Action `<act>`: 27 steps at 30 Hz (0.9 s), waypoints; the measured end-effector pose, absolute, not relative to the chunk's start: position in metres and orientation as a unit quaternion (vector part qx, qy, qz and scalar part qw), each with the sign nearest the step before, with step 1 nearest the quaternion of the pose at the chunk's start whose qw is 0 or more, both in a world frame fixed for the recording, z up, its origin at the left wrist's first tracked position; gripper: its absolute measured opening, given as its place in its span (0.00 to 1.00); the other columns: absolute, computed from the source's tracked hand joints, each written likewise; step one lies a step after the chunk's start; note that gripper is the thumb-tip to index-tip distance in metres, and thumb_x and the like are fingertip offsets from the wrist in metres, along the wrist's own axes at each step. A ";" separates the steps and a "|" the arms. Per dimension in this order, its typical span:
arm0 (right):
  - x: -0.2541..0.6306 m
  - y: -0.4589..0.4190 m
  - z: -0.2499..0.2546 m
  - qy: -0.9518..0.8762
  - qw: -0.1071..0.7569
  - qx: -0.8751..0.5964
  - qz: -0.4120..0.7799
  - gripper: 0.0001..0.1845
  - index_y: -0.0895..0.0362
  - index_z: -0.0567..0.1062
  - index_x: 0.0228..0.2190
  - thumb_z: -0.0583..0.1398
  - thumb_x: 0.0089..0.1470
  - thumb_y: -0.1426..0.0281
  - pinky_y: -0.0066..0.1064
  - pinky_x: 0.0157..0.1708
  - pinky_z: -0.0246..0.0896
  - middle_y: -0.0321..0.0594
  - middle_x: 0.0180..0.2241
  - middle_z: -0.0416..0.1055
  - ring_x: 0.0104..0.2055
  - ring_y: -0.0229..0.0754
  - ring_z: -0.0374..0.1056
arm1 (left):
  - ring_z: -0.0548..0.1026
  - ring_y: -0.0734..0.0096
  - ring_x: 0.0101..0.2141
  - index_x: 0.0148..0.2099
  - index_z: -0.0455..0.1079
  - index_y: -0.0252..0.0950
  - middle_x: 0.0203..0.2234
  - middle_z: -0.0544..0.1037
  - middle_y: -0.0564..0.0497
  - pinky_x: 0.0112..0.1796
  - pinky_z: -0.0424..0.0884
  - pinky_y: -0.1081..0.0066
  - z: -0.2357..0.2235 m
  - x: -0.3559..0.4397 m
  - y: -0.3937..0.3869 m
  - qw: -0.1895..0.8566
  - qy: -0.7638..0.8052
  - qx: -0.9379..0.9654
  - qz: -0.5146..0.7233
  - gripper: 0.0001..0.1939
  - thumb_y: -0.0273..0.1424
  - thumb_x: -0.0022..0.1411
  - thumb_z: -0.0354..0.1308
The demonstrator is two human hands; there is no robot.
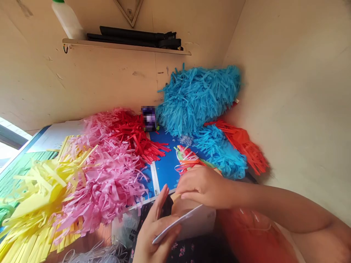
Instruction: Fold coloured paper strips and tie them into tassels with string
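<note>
My left hand (156, 230) comes up from the bottom of the view and grips a white card (189, 223) between thumb and fingers. My right hand (203, 186) reaches in from the right, curled just above the card. A small tan strip (175, 197) shows under its fingertips, partly hidden by them. Just beyond my right hand lies a small multicoloured paper-fringe bundle (188, 159) on a blue board (164, 164).
Heaps of fringed paper surround the board: pink (106, 175), yellow (41, 193), red (131, 135), blue (197, 98) and orange-red (241, 146). Beige walls (287, 91) close off the far side. A shelf (126, 45) holds a white bottle (67, 18).
</note>
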State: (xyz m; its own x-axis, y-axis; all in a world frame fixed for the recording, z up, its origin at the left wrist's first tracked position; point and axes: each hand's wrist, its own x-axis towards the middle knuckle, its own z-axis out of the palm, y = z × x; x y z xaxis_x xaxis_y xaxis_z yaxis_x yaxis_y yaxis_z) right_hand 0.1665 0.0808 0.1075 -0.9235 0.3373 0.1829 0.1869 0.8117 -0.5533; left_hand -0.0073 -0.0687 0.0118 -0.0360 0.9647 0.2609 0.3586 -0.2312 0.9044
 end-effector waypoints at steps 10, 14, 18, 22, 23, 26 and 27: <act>0.163 0.064 0.115 -0.957 0.061 -0.136 0.250 0.05 0.58 0.79 0.37 0.64 0.58 0.71 0.28 0.35 0.59 0.37 0.34 0.79 0.36 0.39 0.72 | 0.82 0.70 0.32 0.45 0.80 0.45 0.35 0.85 0.52 0.35 0.76 0.78 0.033 0.000 -0.065 0.343 0.456 0.656 0.495 0.12 0.26 0.64 0.59; 0.171 0.077 0.121 -0.930 0.004 -0.219 0.295 0.04 0.56 0.80 0.29 0.68 0.50 0.69 0.26 0.28 0.53 0.34 0.29 0.77 0.31 0.38 0.70 | 0.82 0.68 0.30 0.42 0.82 0.44 0.32 0.85 0.51 0.33 0.77 0.76 0.030 -0.001 -0.068 0.338 0.486 0.635 0.497 0.10 0.31 0.65 0.59; 0.185 0.095 0.115 -0.901 -0.008 -0.189 0.389 0.04 0.57 0.81 0.28 0.64 0.53 0.74 0.23 0.30 0.55 0.33 0.28 0.76 0.31 0.35 0.70 | 0.83 0.60 0.39 0.42 0.82 0.44 0.38 0.85 0.47 0.41 0.78 0.70 0.023 -0.006 -0.072 0.339 0.516 0.613 0.494 0.09 0.35 0.63 0.61; 0.190 0.101 0.108 -0.907 -0.020 -0.151 0.393 0.08 0.57 0.81 0.28 0.61 0.56 0.73 0.23 0.30 0.55 0.34 0.28 0.76 0.30 0.34 0.69 | 0.77 0.53 0.53 0.42 0.83 0.43 0.54 0.78 0.44 0.51 0.74 0.65 0.030 -0.005 -0.070 0.386 0.519 0.590 0.484 0.10 0.37 0.63 0.61; 0.189 0.101 0.108 -0.907 -0.033 -0.146 0.394 0.08 0.57 0.81 0.29 0.61 0.56 0.73 0.22 0.30 0.54 0.34 0.28 0.77 0.30 0.34 0.69 | 0.77 0.54 0.52 0.43 0.82 0.43 0.54 0.78 0.44 0.49 0.75 0.66 0.033 -0.004 -0.068 0.403 0.510 0.591 0.478 0.11 0.37 0.64 0.60; 0.185 0.100 0.110 -0.896 -0.065 -0.149 0.413 0.08 0.58 0.82 0.31 0.61 0.56 0.74 0.21 0.30 0.55 0.34 0.29 0.78 0.31 0.34 0.70 | 0.81 0.59 0.44 0.45 0.82 0.44 0.47 0.83 0.46 0.42 0.77 0.71 0.038 -0.001 -0.064 0.430 0.487 0.599 0.468 0.12 0.37 0.66 0.58; 0.184 0.099 0.111 -0.891 -0.068 -0.148 0.423 0.08 0.58 0.82 0.31 0.61 0.55 0.75 0.21 0.30 0.55 0.34 0.29 0.78 0.31 0.34 0.70 | 0.82 0.60 0.42 0.45 0.82 0.45 0.45 0.84 0.48 0.41 0.77 0.72 0.038 0.000 -0.063 0.425 0.490 0.599 0.470 0.12 0.36 0.66 0.58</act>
State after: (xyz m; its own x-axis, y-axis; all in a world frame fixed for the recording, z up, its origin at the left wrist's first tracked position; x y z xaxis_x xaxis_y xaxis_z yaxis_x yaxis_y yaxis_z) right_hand 0.1839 0.0991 0.1109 -0.9469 0.2061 -0.2466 0.3214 0.5977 -0.7345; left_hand -0.0002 -0.0630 0.0377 0.0784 0.9861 0.1465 0.1871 -0.1589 0.9694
